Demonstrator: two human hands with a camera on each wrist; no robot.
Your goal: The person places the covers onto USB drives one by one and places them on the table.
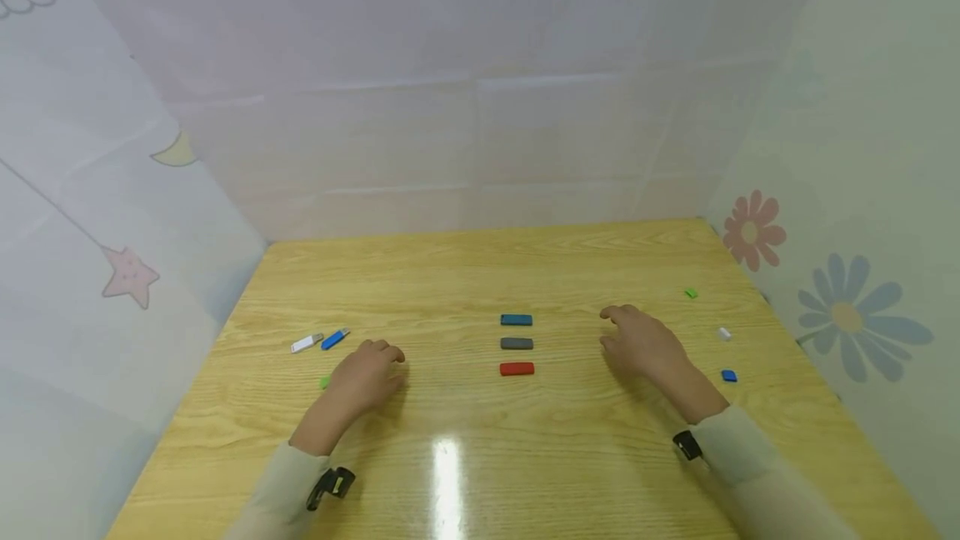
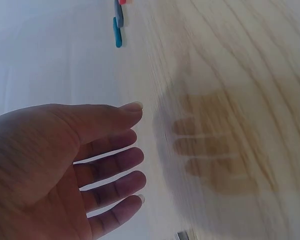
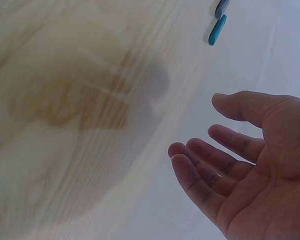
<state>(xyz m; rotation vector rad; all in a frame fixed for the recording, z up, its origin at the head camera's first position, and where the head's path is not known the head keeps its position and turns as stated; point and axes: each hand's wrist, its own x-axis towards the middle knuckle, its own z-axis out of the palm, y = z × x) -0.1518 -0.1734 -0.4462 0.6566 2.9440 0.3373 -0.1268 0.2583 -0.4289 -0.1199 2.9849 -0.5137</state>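
My left hand hovers over the table with relaxed fingers and holds nothing. Beside it a green piece peeks out, mostly hidden by the hand. Just beyond lie a white USB stick and a blue USB stick, metal plugs bare. In the middle, a teal USB stick, a grey one and a red one form a column, no plugs showing. My right hand, likewise empty with loosely bent fingers, hangs to their right. In the right wrist view the teal stick appears beyond the thumb.
Along the right side of the wooden table lie a small green cap, a white cap and a blue cap. Pale sheets with printed flowers and stars enclose the table at the back and both sides.
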